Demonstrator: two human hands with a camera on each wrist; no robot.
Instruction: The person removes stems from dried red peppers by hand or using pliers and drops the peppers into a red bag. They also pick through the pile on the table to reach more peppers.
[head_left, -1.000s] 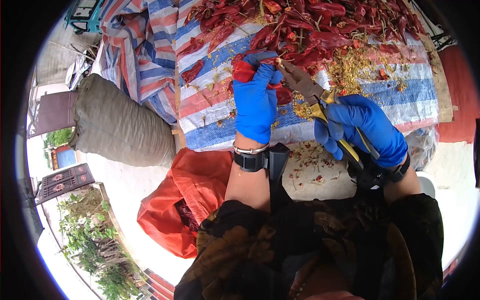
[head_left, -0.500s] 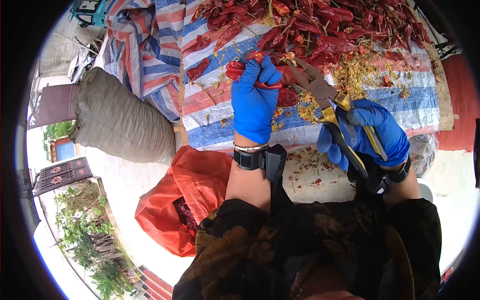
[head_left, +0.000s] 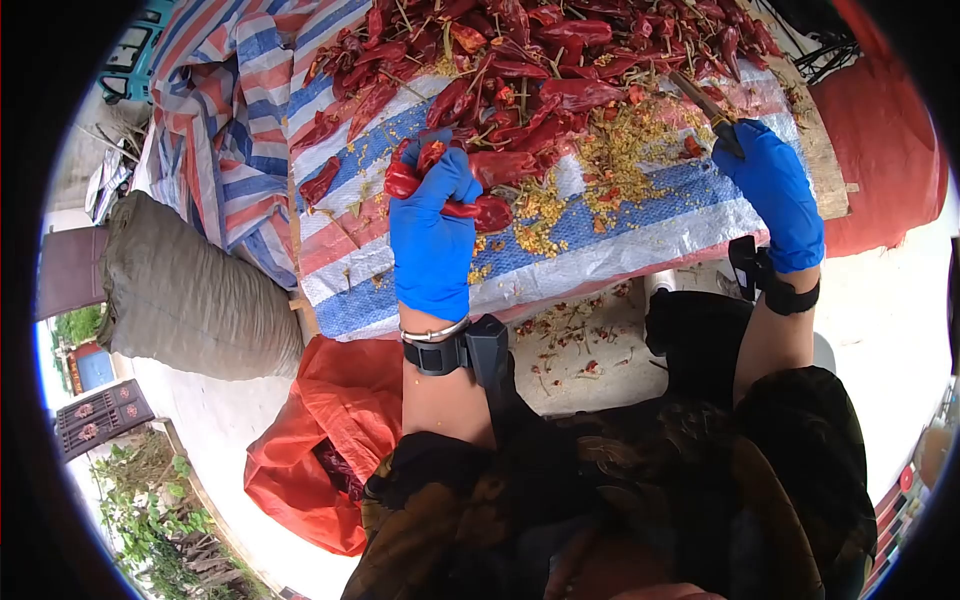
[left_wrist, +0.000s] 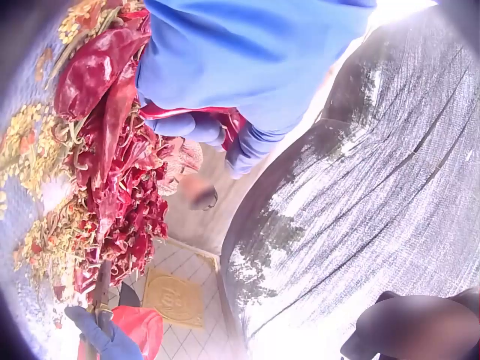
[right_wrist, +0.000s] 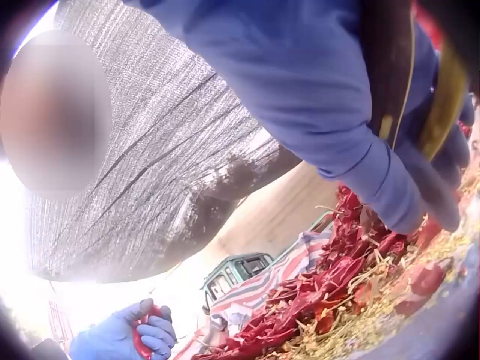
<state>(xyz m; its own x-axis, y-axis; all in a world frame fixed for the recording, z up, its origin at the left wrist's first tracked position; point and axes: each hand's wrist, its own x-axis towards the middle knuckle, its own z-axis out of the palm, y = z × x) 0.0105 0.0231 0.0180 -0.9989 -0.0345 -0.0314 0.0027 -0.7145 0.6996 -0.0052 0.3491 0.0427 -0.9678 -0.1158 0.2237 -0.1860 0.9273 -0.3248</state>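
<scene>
My blue-gloved left hand grips dried red chili peppers, with red parts sticking out on both sides of its curled fingers. My right hand, gloved in blue as well, holds a pair of pliers over the right part of the chili pile. The pliers point up and left in the head view, toward the pile's edge. Their yellow and black handles run through the palm in the right wrist view, and most of them is hidden by the glove in the head view.
A striped red, white and blue sheet covers the work surface, with yellow seeds scattered on it. To the left stands a full grey-brown sack. An open orange-red bag sits below the sheet's front edge, near chili scraps on the floor.
The right hand and pliers have swung away from the left hand, out to the right and farther up. The left hand keeps its peppers. The head view has shifted too.
</scene>
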